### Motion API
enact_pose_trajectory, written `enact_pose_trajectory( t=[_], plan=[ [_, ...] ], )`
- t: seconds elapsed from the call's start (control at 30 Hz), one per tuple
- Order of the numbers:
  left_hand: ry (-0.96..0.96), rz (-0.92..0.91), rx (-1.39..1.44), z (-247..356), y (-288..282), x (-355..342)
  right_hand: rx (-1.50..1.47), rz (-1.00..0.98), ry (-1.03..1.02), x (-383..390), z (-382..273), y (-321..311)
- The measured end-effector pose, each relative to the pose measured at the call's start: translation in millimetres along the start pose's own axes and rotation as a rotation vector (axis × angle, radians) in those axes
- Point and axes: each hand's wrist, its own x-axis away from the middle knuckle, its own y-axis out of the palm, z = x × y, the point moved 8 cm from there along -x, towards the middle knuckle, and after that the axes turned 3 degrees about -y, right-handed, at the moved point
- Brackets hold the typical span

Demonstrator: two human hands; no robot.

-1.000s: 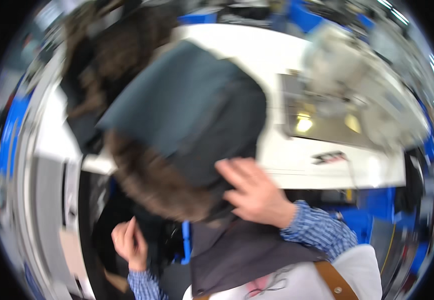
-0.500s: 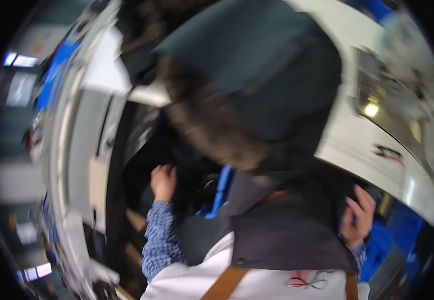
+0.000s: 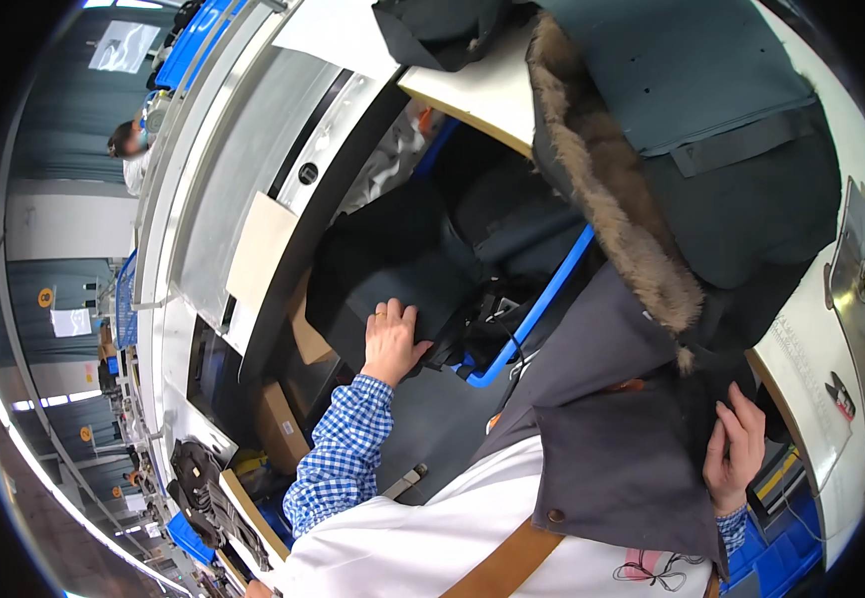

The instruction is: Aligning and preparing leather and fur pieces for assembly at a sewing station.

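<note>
My left hand (image 3: 389,344) is open, reaching down to my left. Its fingers lie on a pile of black fabric pieces (image 3: 382,264), with the thumb spread to the side. My right hand (image 3: 734,448) is open at the right, fingers stretched, beside the dark garment and close to the table edge; nothing shows in it. The dark grey garment (image 3: 751,189) with a brown fur trim (image 3: 607,204) lies over the white table and hangs toward me. A grey fabric panel (image 3: 622,468) of it drapes across my lap.
A blue bar (image 3: 542,304) stands between the pile and my lap. Snips (image 3: 839,396) lie on the white table (image 3: 801,359) near a shiny metal plate (image 3: 856,289). Blue bins (image 3: 781,548) sit below. Left are cardboard pieces (image 3: 278,424), a long metal-edged bench (image 3: 243,159) and a distant person (image 3: 131,149).
The view has swung left and sharpened, so hands and garment appear farther right. My left hand stays by the black fabric; my right hand stays at the table edge.
</note>
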Motion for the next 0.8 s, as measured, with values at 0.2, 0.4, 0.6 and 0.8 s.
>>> enact_pose_trajectory(
  t=[0.2,0.4,0.6,0.8],
  plan=[
    [0.113,-0.077,0.059,-8.6,1.2,-4.0,-0.020,0.013,0.074,8.6,8.3,2.0],
    [0.099,0.073,0.150,-9.6,-4.2,-1.9,-0.040,-0.012,0.053,1.8,8.1,9.0],
    [0.014,0.208,0.219,-16.3,-18.0,4.1,-0.121,0.036,-0.006,-7.1,4.0,19.9],
    [0.106,0.098,0.195,-14.4,7.6,-3.2,-0.192,0.143,-0.194,-37.1,-19.7,-16.7]
  ],
)
